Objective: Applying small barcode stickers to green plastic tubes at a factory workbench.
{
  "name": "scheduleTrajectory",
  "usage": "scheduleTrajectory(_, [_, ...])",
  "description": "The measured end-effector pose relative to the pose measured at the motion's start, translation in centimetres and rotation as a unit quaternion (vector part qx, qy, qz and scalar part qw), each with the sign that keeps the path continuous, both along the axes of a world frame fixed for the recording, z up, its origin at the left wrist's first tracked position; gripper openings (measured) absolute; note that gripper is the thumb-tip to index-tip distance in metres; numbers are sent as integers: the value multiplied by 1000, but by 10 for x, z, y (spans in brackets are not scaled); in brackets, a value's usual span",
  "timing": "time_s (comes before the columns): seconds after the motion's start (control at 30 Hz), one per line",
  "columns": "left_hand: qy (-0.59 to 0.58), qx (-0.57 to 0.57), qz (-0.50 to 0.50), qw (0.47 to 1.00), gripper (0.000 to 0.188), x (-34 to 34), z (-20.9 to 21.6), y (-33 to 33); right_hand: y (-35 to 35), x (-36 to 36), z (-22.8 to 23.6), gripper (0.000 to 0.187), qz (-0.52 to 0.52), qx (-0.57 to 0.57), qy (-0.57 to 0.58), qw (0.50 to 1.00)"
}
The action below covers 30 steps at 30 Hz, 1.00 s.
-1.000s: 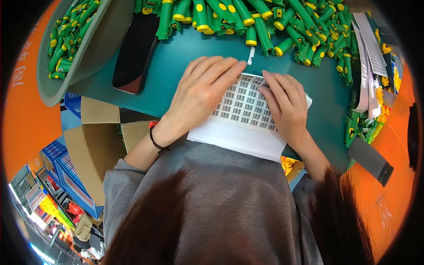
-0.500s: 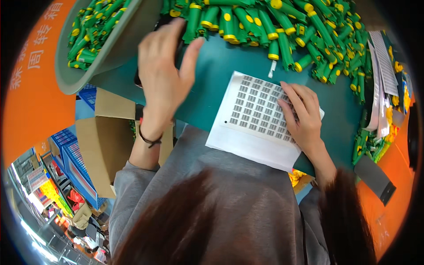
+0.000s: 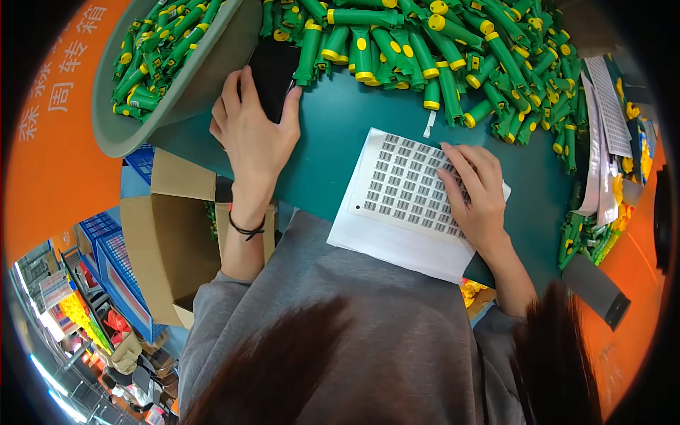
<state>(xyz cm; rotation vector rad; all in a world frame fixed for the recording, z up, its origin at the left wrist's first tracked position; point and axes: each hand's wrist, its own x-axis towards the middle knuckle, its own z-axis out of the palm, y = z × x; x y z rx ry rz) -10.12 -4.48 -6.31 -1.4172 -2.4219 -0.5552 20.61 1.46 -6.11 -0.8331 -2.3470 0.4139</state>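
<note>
My left hand is closed around the lower part of a black phone at the table's far left, thumb on its right edge and fingers along its left. On the right, my right hand rests on a white sheet of small printed labels, fingers bent, with a gap between thumb and forefinger. Under the label sheet is a larger white paper, overhanging the near table edge. Beyond the sheet lies a small white strip, close to a heap of green tubes with yellow ends.
A grey-green basin of similar green tubes stands at the far left. Below it are an open cardboard box and blue crates. More label sheets and a dark grey flat piece are at the right of the green table.
My left hand has come down and back toward me onto the phone, taking hold of its edges. My right hand stays on the label sheet; the whole view has shifted slightly.
</note>
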Motion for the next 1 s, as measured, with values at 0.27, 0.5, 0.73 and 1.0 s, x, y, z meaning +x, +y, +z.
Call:
scheduleTrajectory(0.27, [40, -22, 10, 999, 68, 3, -10, 9, -2, 2, -2, 41, -4, -4, -9, 1000])
scheduleTrajectory(0.5, [-7, 48, -147, 988, 54, 38, 17, -12, -3, 0, 1, 43, -2, -19, -33, 999])
scheduleTrajectory(0.73, [-106, 32, -448, 887, 41, 79, 6, -7, -6, 1, -1, 43, 6, 13, -70, 997])
scheduleTrajectory(1.0, [-104, 73, -476, 870, 45, 87, 0, -8, -4, 2, -8, 44, 14, 44, -41, 998])
